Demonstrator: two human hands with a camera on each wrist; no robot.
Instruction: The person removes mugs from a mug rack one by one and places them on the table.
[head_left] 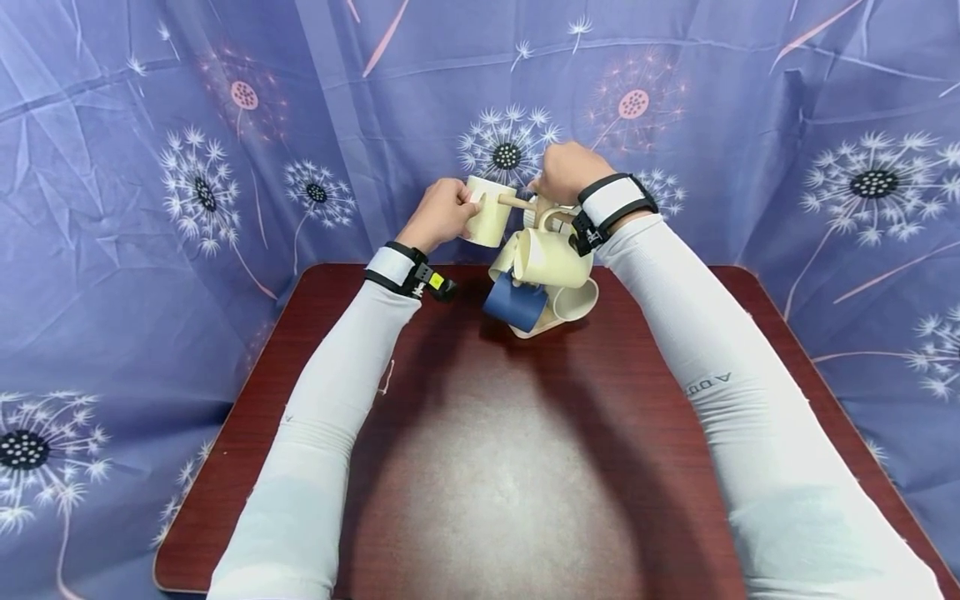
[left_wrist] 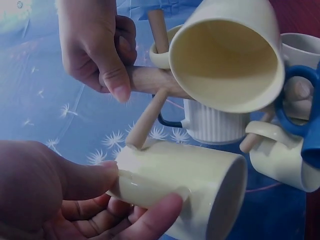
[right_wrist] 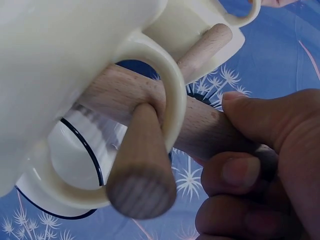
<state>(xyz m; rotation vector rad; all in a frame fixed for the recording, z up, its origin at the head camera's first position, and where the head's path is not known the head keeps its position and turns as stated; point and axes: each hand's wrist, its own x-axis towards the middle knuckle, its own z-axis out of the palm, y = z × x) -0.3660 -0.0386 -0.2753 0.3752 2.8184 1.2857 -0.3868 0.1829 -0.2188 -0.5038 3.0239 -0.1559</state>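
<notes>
My left hand pinches a cream mug on its handle side, the mug tipped on its side in the left wrist view. A wooden peg overlaps that mug's wall. My right hand grips the top end of the mug tree's wooden post, thumb along one side and fingers curled beneath. Beside the right wrist, another cream mug hangs by its handle on a peg. A blue mug hangs lower, and a white ribbed mug with a dark handle is behind.
The mug tree's pale base stands towards the back of a dark red table. A whitish mug and a further cream mug are low on the tree. A blue dandelion-print curtain encloses the back and sides.
</notes>
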